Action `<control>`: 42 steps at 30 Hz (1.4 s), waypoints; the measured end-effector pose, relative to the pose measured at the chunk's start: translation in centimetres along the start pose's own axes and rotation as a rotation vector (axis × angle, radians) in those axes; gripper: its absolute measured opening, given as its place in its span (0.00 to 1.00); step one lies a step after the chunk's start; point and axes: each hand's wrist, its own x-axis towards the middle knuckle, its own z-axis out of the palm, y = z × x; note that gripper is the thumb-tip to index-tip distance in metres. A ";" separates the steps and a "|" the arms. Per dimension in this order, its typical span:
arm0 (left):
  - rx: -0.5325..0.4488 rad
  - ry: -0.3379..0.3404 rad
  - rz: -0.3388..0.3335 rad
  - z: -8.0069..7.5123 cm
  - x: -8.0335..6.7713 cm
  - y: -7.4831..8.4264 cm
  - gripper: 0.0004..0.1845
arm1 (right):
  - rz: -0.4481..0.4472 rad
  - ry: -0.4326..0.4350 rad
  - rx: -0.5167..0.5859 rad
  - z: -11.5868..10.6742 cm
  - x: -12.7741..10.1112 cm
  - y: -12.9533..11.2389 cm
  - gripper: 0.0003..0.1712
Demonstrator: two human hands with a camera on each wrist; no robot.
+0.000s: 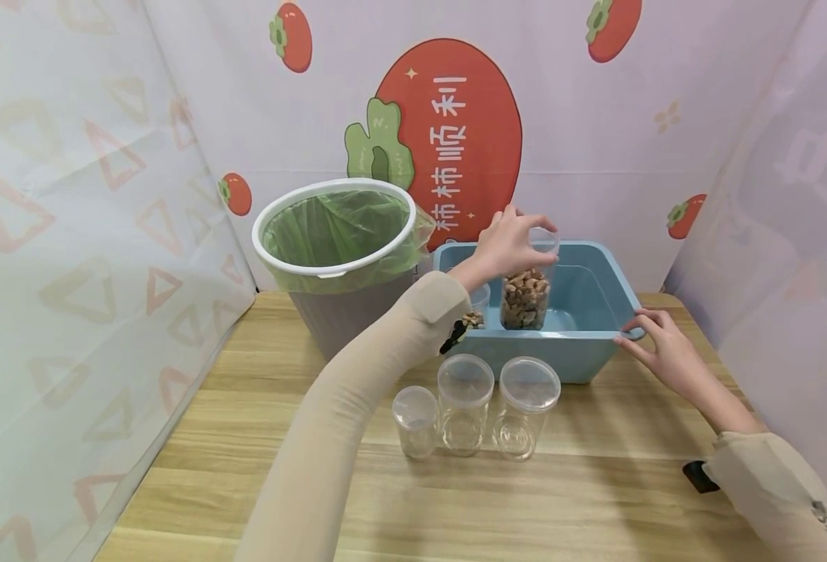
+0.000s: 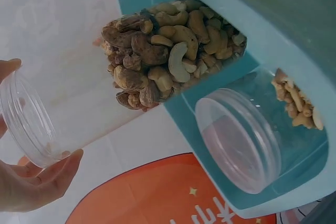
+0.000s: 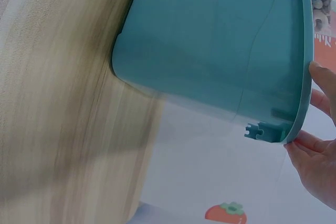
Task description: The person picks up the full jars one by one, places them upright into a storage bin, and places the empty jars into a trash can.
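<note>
My left hand (image 1: 506,243) grips a tall clear plastic jar (image 1: 524,300) near its top, fingers and thumb on opposite sides. The jar stands upright over the blue plastic tub (image 1: 568,355), with cashews (image 2: 178,51) and darker nuts filling its lower part. A shorter lidded jar (image 2: 239,140) with a few nuts sits in the tub's left end, lying lower than the held jar. At the tub's right front corner, my right hand (image 1: 669,353) pinches the rim (image 3: 306,51) between thumb and fingers.
Three clear jars with lids stand in front of the tub: a small one (image 1: 416,421), and two taller ones (image 1: 464,410), (image 1: 526,414). A grey bin (image 1: 336,312) lined with a green bag stands left of the tub on the wooden table (image 1: 245,468). Printed cloth walls (image 1: 596,125) enclose the table.
</note>
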 end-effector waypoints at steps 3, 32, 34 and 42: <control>0.001 -0.017 0.000 0.7 0.0 -0.5 0.23 | 0.008 -0.005 -0.001 0.0 0.0 0.0 0.11; 0.000 -0.280 0.127 5.4 -0.8 -3.9 0.23 | -0.008 -0.009 0.009 0.0 0.0 -0.2 0.10; 0.002 -0.295 0.137 5.8 -0.8 -4.0 0.23 | -0.011 -0.007 0.009 0.0 0.0 -0.2 0.10; 0.030 -0.349 0.167 7.2 -0.8 -4.4 0.24 | -0.004 -0.016 0.010 -0.1 0.0 -0.2 0.10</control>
